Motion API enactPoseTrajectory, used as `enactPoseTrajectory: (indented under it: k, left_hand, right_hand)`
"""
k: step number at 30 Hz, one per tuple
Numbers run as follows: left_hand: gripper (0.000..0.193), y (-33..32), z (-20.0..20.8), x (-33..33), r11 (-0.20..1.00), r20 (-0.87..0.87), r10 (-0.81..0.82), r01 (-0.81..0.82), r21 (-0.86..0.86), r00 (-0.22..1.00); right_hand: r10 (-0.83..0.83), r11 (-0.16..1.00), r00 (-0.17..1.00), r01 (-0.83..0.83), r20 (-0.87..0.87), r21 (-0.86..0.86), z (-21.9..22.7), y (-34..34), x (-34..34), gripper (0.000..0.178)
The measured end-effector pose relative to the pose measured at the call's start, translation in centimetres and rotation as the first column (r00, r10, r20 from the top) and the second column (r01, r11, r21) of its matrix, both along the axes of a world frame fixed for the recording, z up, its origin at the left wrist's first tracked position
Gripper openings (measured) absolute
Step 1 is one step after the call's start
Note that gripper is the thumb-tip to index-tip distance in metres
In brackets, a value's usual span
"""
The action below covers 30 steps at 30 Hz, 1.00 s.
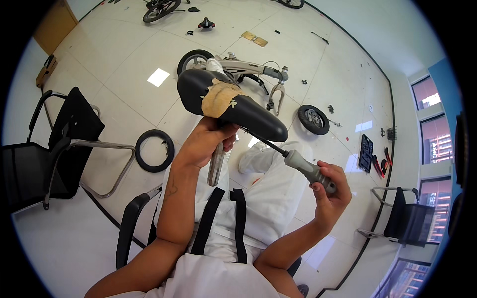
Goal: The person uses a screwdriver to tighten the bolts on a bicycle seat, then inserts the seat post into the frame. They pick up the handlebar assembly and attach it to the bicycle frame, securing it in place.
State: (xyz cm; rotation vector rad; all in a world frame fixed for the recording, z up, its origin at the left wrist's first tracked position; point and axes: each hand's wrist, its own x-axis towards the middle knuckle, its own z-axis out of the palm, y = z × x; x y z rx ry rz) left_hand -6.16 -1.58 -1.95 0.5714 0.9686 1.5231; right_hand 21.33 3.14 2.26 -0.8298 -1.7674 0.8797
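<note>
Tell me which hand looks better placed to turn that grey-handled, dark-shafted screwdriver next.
Probably the right hand: it holds the grey-handled screwdriver, whose dark shaft leads under the long black bicycle saddle. The left hand seems busy holding the saddle from beneath.

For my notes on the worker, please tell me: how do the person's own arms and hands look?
The left hand and right hand wear no gloves, and no watch shows on either wrist. The left forearm bears a small, dark line marking, perhaps a tattoo. No sleeve covers either forearm; the top is white.
</note>
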Motion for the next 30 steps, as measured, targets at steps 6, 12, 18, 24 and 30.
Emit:
enactPoseTrajectory:
  k: [6,12,18,24,30]
  left_hand:
    - [0.01,-0.8,2.1,0.4,0.998,-0.097,0.013,-0.007,0.063,0.995]
    - [0.013,-3.2,6.2,0.0,0.98,-0.104,0.187,-0.178,0.092,0.977]
    - [0.014,-7.4,9.9,0.8,0.956,0.144,0.198,-0.224,0.188,0.97]
    - [0.012,-11.9,10.1,2.2,0.959,-0.039,0.237,-0.227,0.169,0.971]
    - [0.012,-11.4,7.7,3.8,0.989,-0.076,0.148,-0.148,0.004,0.986]
  right_hand:
    - [-0.128,0.939,0.99,0.103,-0.057,-0.327,1.2,-0.1,0.0,0.038]
    - [0.289,0.939,0.954,-0.298,-0.078,-0.174,7.2,0.3,-0.8,0.042]
    - [0.332,0.928,0.918,-0.359,0.215,0.101,14.9,1.2,-1.7,0.043]
    - [0.319,0.91,0.862,-0.394,0.393,0.126,13.2,-1.4,1.4,0.052]
    - [0.47,0.67,0.881,-0.397,-0.056,-0.627,7.1,-1.5,3.5,0.038]
